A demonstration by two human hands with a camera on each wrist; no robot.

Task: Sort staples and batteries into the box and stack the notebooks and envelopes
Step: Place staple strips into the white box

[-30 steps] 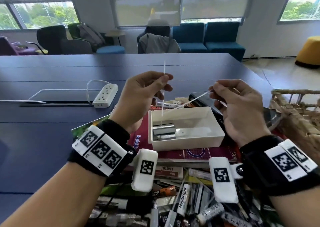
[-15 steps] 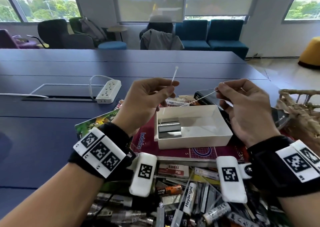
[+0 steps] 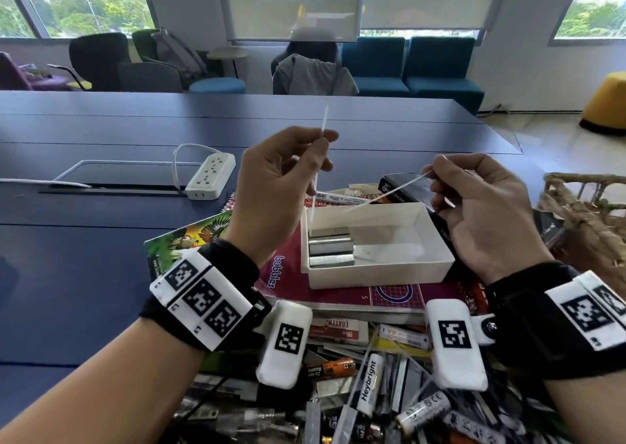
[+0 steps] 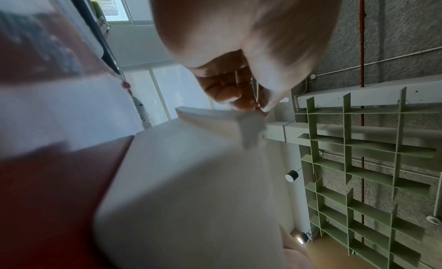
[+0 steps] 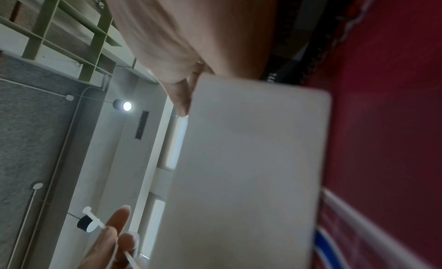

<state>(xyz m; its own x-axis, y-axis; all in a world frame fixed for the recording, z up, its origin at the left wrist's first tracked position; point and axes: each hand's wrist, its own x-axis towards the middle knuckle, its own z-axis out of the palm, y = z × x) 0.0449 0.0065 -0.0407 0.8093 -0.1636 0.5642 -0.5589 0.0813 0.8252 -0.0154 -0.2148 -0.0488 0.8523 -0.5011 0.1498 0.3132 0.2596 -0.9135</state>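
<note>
My left hand (image 3: 321, 142) pinches a thin white stick (image 3: 324, 118) upright above the white box (image 3: 379, 274); the stick's lower end reaches down into the box. A second thin white stick (image 3: 399, 188), pinched by my right hand (image 3: 437, 169), slants down-left toward the box. Whether the two sticks join I cannot tell. Three strips of staples (image 3: 330, 247) lie in the box's left end. The box rests on a red notebook (image 3: 288, 274). Several batteries (image 3: 367, 382) lie heaped near me. The left wrist view shows fingertips (image 4: 248, 101) pinched over the blurred box (image 4: 191, 197).
A green picture notebook (image 3: 189, 237) sticks out under the red one, and a black book (image 3: 406, 186) lies behind the box. An eraser (image 3: 338, 332) sits among the heap. A power strip (image 3: 210, 176) lies at the left, a wicker basket (image 3: 589, 213) at the right.
The left hand's stick leaned to the right half a second ago and now stands upright again. Both hands keep their pinch above the box.
</note>
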